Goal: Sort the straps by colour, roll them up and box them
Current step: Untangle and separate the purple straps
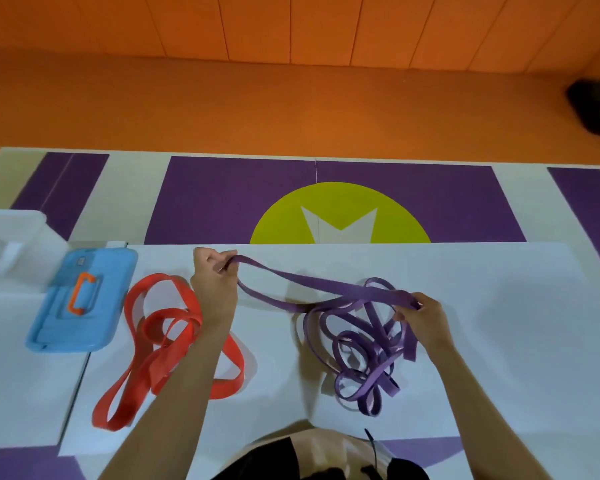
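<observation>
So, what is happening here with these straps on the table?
A person is untangling the long purple fabric strap. The left hand pinches a part of it, and the right hand grips it further along, above the tangled rest. The red fabric strap lies loose on the white table, apart from the purple one. Neither strap is rolled yet. The blue plastic case lies at the left.

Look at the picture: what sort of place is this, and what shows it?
Probably a gym or play room: the orange floor, the purple mat with its yellow circle, and the red strap and purple strap on the white table.
</observation>
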